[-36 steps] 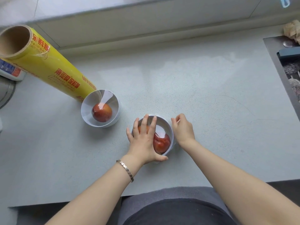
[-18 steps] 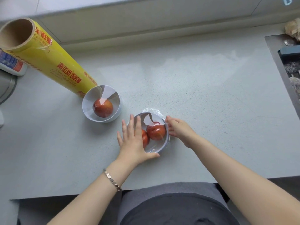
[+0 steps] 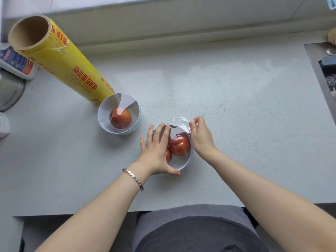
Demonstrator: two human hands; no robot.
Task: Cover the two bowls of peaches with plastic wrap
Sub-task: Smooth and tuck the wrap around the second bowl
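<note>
Near bowl (image 3: 181, 165) sits on the surface (image 3: 236, 115) close to the front edge, mouth up, two peaches (image 3: 180, 145) inside, wrap (image 3: 179, 120) over the top and bunched crinkly at the far rim. Left hand (image 3: 156, 148) lies flat on the bowl's left half, fingers straight and slightly spread, pointing away from the person, with the thumb along the near rim. It hides most of the smaller peach. Bracelet (image 3: 133, 178) on that wrist. Right hand (image 3: 201, 138) is at the bowl's far-right rim, thumb and forefinger pinching the loose wrap edge, other fingers curled. So the bowl is under and between both hands. Far bowl (image 3: 103, 122) is to the left and further back, apart from the hands, mouth up, one peach (image 3: 121, 118) inside, with film already stretched across it. Roll (image 3: 60, 59), yellow, has its long axis running from far left down to just behind the far bowl, open cardboard end toward the camera. Cannot tell if its lower end touches that bowl. A labelled container (image 3: 16, 62) sits at the left edge behind the roll.
</note>
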